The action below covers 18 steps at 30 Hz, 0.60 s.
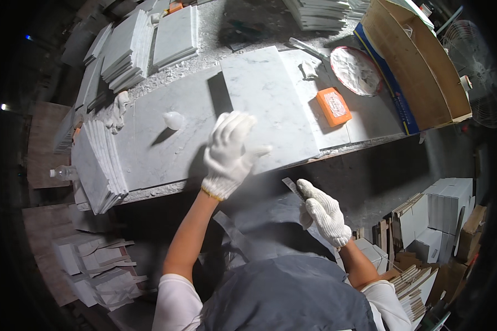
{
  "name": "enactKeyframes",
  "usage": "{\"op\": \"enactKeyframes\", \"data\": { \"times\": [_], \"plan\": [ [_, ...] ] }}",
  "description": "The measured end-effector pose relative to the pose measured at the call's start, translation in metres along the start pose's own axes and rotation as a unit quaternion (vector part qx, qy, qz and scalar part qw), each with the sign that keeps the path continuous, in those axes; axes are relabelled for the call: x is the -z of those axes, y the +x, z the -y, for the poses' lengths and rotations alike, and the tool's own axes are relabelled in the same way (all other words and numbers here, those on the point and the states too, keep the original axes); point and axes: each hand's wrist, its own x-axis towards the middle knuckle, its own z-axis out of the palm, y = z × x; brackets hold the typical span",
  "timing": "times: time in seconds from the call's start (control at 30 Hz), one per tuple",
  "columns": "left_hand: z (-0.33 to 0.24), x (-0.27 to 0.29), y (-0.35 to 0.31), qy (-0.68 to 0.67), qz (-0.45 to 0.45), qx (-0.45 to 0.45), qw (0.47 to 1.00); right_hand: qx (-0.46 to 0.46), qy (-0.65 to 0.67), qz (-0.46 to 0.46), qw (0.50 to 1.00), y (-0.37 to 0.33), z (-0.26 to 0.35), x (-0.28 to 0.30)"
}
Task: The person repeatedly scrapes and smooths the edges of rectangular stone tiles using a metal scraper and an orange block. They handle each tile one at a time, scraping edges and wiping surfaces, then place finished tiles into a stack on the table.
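A white knitted glove covers my left hand (pixel 230 149). It is over the near left part of a grey-veined white marble slab (pixel 270 99), thumb stretched out to the right and nothing gripped; whether it touches the stone I cannot tell. Off the bench's near edge, my gloved right hand (pixel 323 212) is closed around a narrow flat tool (pixel 294 188) with a pale tip; its exact kind does not show. The slab lies on larger marble pieces, casting a shadow at its left. Right of it sits an orange box (pixel 333 106) with a white label.
A small translucent white bulb-shaped object (pixel 174 120) stands on the left marble. Stacked tiles (pixel 102 160) lean at the bench's left end. A red-rimmed round dish of white paste (pixel 356 70) and an open cardboard box (pixel 414 66) occupy the right. White cartons (pixel 447 209) stand below right.
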Motion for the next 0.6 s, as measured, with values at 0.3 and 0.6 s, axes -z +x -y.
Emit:
{"op": "enactKeyframes", "data": {
  "times": [0.3,0.6],
  "plan": [
    [0.02,-0.055,0.039,0.096,0.165,-0.017,0.981,-0.054,0.009,-0.028,0.998,-0.005,0.008,0.01],
    [0.032,-0.046,0.036,0.021,0.132,0.005,0.991,-0.079,0.065,-0.035,0.994,-0.001,0.023,0.012]
  ]
}}
